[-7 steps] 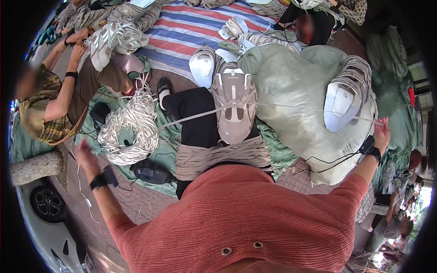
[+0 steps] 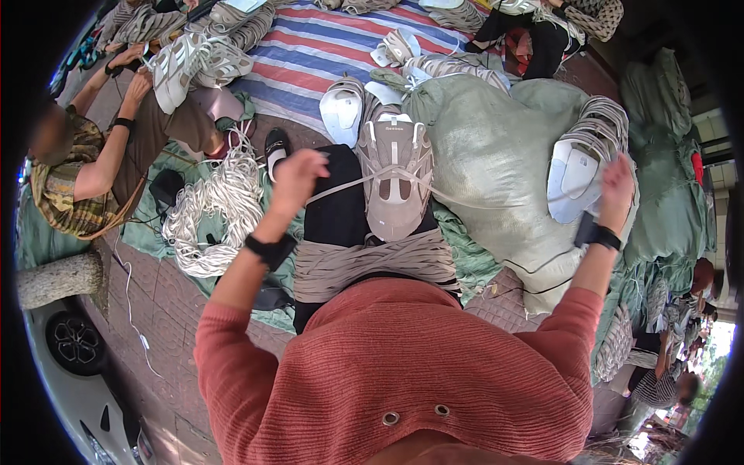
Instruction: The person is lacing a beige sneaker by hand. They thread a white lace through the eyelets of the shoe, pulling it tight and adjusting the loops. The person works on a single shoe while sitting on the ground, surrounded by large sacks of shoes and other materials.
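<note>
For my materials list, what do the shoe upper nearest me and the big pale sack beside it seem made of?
Shoe upper: matte, perhaps synthetic fabric, given its layered panels; fibre unclear. Sack: probably woven plastic, satiny, judging by its sheen and creases.

I note a striped tarpaulin (image 2: 298,54) ahead, a bulging pale-green sack (image 2: 488,159) at right, a mottled cylindrical post (image 2: 58,284) and grey car (image 2: 58,395) at left.

Ribbed coral-red sweater (image 2: 407,349) with two metal eyelets (image 2: 390,418); black trousers (image 2: 329,221); black strap (image 2: 271,251) around each wrist.
</note>
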`<state>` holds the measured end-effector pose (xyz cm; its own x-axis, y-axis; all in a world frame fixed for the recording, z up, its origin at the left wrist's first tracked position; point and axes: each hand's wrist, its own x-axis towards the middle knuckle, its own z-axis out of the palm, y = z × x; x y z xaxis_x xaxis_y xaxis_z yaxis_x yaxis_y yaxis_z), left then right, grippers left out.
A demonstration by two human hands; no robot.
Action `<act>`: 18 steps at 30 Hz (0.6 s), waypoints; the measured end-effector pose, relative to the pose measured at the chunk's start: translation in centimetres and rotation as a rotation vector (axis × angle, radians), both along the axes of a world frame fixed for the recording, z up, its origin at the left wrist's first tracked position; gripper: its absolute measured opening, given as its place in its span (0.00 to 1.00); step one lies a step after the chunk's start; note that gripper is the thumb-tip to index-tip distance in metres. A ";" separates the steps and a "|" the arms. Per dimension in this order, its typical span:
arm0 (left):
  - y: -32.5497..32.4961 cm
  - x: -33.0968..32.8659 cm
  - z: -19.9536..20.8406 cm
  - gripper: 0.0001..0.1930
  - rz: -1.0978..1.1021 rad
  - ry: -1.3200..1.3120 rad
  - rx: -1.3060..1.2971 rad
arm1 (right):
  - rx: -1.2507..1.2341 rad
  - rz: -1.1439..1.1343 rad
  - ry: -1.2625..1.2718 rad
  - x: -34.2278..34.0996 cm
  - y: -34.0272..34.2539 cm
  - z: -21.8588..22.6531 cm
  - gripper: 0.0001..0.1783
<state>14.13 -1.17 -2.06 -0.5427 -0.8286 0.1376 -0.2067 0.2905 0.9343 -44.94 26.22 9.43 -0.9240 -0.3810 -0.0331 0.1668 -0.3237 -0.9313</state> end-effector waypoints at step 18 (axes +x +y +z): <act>3.2 -9.4 -0.2 0.05 -0.014 -0.539 -0.446 | 0.134 1.174 1.203 29.6 -20.5 -11.6 0.08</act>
